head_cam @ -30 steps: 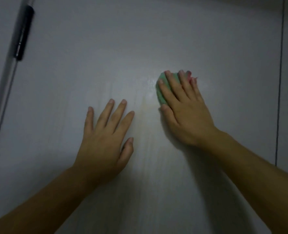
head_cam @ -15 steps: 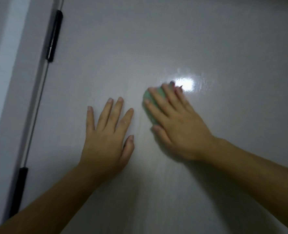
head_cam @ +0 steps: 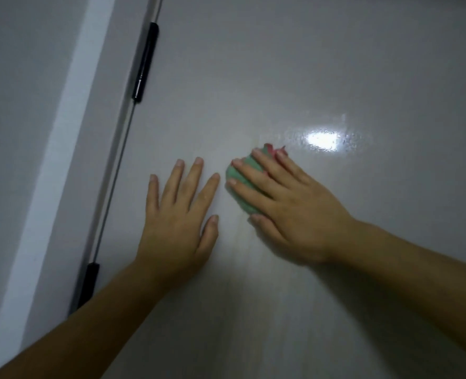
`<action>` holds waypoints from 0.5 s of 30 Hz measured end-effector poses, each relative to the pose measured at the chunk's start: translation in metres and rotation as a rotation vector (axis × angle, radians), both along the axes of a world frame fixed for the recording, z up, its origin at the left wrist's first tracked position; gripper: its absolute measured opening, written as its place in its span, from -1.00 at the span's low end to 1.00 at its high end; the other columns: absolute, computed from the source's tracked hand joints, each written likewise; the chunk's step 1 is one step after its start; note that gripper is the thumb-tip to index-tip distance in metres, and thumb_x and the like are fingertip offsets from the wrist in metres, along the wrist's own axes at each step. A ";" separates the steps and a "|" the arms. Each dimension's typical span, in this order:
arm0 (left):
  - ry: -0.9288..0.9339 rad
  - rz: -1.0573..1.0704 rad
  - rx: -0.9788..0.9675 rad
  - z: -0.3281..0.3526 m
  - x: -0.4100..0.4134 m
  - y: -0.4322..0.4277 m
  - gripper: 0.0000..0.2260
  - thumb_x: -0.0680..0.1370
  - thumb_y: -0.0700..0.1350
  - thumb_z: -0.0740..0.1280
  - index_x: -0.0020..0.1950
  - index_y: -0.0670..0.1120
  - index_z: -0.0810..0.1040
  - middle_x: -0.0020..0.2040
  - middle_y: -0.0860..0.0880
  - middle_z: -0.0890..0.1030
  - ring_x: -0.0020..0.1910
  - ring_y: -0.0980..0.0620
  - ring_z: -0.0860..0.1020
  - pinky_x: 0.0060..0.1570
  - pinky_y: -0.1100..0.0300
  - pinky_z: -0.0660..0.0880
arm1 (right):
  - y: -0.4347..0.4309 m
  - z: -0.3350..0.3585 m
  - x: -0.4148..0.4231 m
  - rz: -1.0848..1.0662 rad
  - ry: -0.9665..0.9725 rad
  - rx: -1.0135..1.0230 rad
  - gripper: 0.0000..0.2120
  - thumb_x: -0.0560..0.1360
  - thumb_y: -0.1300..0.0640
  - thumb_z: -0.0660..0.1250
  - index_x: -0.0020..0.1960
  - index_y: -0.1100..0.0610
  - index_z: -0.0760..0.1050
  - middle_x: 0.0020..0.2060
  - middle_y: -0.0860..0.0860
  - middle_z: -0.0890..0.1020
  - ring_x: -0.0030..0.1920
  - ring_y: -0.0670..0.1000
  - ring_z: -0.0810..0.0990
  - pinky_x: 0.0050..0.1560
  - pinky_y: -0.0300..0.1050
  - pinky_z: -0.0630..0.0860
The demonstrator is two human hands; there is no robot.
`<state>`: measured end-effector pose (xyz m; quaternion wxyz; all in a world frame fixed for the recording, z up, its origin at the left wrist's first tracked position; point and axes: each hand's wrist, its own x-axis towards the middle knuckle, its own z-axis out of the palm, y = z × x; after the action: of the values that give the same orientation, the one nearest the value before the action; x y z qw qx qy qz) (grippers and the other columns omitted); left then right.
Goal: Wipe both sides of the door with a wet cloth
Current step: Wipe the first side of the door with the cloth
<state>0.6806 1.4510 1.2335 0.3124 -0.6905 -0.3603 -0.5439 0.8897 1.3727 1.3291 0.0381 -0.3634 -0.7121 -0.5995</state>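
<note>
The pale grey door (head_cam: 322,64) fills most of the view. My right hand (head_cam: 286,206) presses a folded green cloth (head_cam: 241,184) with a pink edge flat against it, fingers straight over the cloth. Most of the cloth is hidden under the hand. My left hand (head_cam: 177,222) lies flat on the door just left of the cloth, fingers spread and holding nothing. A bright glare sits on a wet patch (head_cam: 323,139) just up and right of the cloth.
A long slim bar handle (head_cam: 117,154) with black ends runs down the door's left side. Left of it stands the white door frame (head_cam: 54,165) and a grey wall (head_cam: 16,77).
The view has shifted, so the bar handle and frame now show further right. My right hand slid the cloth left, closer to my left hand, leaving the wet glare behind.
</note>
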 end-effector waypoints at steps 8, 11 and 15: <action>-0.036 -0.032 -0.009 -0.005 -0.022 0.015 -0.41 0.64 0.09 0.04 0.65 -0.06 0.17 0.68 -0.14 0.09 0.66 -0.17 0.02 0.58 -0.33 -0.04 | 0.019 0.007 -0.046 0.022 0.150 0.091 -0.36 0.67 -0.16 -0.07 0.68 0.08 0.00 0.66 0.12 0.02 0.65 0.22 -0.13 0.62 0.25 -0.11; -0.048 -0.084 -0.013 -0.008 -0.034 0.020 -0.41 0.63 0.08 0.06 0.65 -0.10 0.18 0.67 -0.15 0.11 0.66 -0.15 0.04 0.60 -0.27 -0.02 | 0.021 -0.002 -0.051 0.014 -0.005 -0.008 -0.39 0.68 -0.15 -0.09 0.68 0.05 0.02 0.66 0.09 0.04 0.66 0.19 -0.11 0.62 0.24 -0.07; -0.145 -0.088 -0.011 -0.019 -0.054 0.028 -0.41 0.62 0.04 0.08 0.62 -0.16 0.23 0.66 -0.21 0.13 0.65 -0.20 0.08 0.61 -0.19 0.01 | 0.033 0.047 -0.076 0.012 0.172 0.092 -0.39 0.68 -0.15 -0.12 0.68 0.04 -0.03 0.67 0.09 0.00 0.66 0.19 -0.12 0.63 0.19 -0.16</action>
<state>0.6263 1.4793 1.2149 0.2576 -0.6662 -0.3542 -0.6037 0.8139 1.4056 1.3761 0.1193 -0.4072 -0.6800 -0.5979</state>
